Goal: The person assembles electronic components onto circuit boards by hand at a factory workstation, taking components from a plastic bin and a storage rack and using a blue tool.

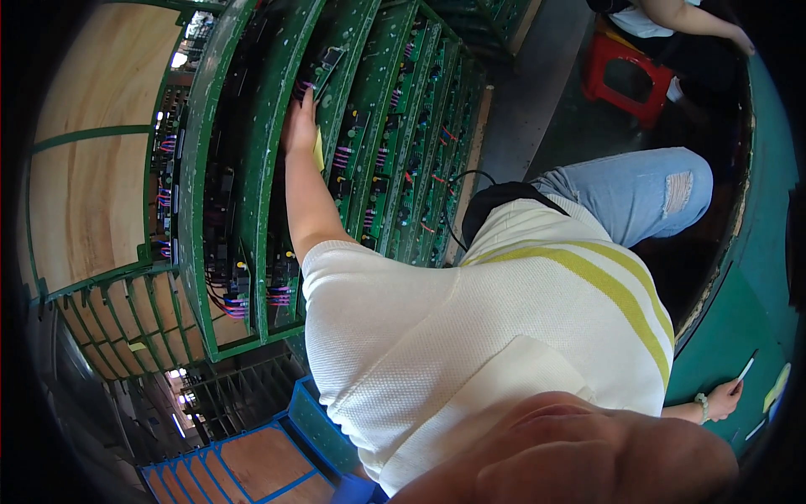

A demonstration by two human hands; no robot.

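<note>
My left hand (300, 126) reaches into a green rack (198, 168) at the left. Its fingers are closed at the edge of a circuit board (326, 71) with purple wires, set among the rack's slanted shelves. The fingertips are partly hidden there. A yellow slip (318, 149) shows beside my left wrist. Far over at the lower right, my right hand (723, 401) is above the green tabletop (714, 323), its fingers pinched round a slim white pen-like tool (746, 366) with a dark tip.
Rows of wired circuit boards (416, 160) fill the shelves. Wooden panels (92, 202) in green frames stand at the far left, with a blue-framed cart (269, 462) at the lower left. Another person (663, 17) is at the upper right by a red stool (625, 80).
</note>
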